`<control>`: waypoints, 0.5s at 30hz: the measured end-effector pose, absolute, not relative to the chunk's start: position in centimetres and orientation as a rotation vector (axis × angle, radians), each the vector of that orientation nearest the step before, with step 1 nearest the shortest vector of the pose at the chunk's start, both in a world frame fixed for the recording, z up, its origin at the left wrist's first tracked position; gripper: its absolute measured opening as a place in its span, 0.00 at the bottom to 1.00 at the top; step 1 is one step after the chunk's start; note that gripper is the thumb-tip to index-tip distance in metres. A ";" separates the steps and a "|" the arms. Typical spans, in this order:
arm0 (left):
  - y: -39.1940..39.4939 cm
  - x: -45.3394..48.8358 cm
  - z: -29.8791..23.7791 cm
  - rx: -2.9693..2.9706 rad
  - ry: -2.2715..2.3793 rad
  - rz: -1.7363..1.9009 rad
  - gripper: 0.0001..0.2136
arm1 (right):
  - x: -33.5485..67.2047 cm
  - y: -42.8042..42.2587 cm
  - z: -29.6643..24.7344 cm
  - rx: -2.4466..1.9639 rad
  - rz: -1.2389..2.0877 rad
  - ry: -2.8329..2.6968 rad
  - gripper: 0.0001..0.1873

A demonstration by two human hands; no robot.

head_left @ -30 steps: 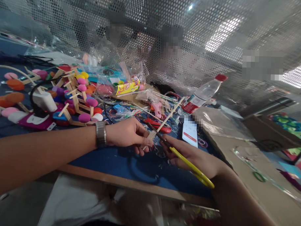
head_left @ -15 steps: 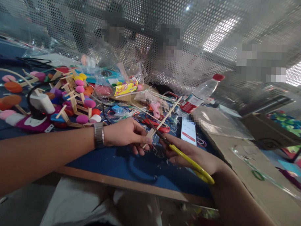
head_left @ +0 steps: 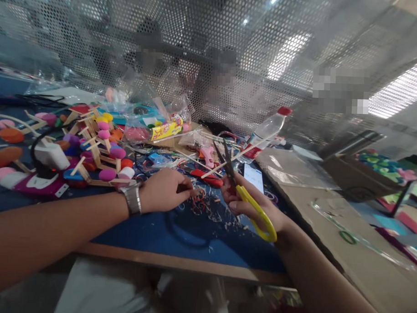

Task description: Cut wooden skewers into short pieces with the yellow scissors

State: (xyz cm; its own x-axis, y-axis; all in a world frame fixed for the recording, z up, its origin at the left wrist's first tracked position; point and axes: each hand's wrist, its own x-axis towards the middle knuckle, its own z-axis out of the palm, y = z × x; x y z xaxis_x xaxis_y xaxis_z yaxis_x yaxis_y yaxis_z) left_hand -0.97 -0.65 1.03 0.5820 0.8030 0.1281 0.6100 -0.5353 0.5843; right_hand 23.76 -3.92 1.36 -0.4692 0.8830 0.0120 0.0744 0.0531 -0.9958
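My right hand [head_left: 249,206] is wrapped round yellow-handled scissors [head_left: 257,222], whose dark blades point up and stand apart. A thin wooden stick [head_left: 216,169] slants behind the blades beside my right fingers; what supports it is hard to see. My left hand [head_left: 168,189], with a metal watch [head_left: 134,198] on its wrist, rests low over the blue table. Its fingers are bent together at a loose heap of coloured rubber bands [head_left: 199,202]. Whatever may be between those fingertips is hidden. Small pale scraps lie between the two hands.
Wooden stick constructions with coloured pompoms [head_left: 107,175] and a purple-and-white device [head_left: 43,185] crowd the left. Behind the hands lie a pink glue gun [head_left: 207,155] and a red tool [head_left: 207,178]. A bottle [head_left: 266,131], phone [head_left: 254,176] and cardboard box [head_left: 347,177] stand rightward.
My left hand has left the stick and dropped to the rubber bands. The scissors, formerly across the stick, now point upward with blades apart. The camera view has shifted slightly.
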 end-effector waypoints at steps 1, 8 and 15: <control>-0.7 -1.0 1.1 2.337 1.143 0.521 0.11 | 23.6 -3.9 1.4 -0.961 1.474 -1.646 0.19; -0.2 -1.1 0.5 2.337 1.195 0.627 0.07 | 23.0 -3.7 0.9 -0.890 1.389 -1.716 0.16; -0.6 -1.0 0.0 2.242 1.119 1.099 0.18 | 20.8 -3.5 1.2 -0.957 1.293 -1.698 0.20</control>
State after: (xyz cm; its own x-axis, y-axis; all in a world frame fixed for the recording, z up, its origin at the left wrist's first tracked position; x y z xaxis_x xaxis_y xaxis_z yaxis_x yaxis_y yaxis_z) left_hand -1.03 -0.60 0.03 0.3693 0.8016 0.4703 0.4850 -0.5979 0.6382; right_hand 20.76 -3.52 1.24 -0.4107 0.9011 0.1388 0.1059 0.1984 -0.9744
